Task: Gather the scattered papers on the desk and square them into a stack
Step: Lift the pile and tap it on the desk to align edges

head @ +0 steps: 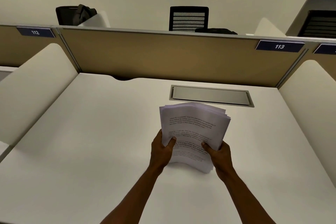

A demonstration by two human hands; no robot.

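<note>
At centre of the tabletop (91, 132), near side of the cable hatch: one sheaf of printed papers (194, 129), standing on its lower edge, upper half leaning away and fanning unevenly at the top right corner. Left hand (161, 151) is closing its grip on the left edge, thumb lying across the printed face; right hand (219, 152) is gripping the right edge likewise, thumb on the face, fingers hidden behind. Both are holding the sheaf upright, probably so the bottom edges can be tapped level against the surface; the lower part is bowing slightly under that pressure. No loose sheets are showing elsewhere on the tabletop, so gathering is judged finished and squaring is in hand, with the top edges not yet aligned.

Containers: one recessed cable hatch (211, 95), far right of the sheaf, lid lying shut, contents not visible. One dark bag (76, 15) is sitting beyond the partition (145, 54), far left; contents not visible. A mesh-backed chair (189, 18) is standing beyond the partition. Number plates 112 (35, 32) and 113 (279, 46) are hanging on the partition's top rail.
</note>
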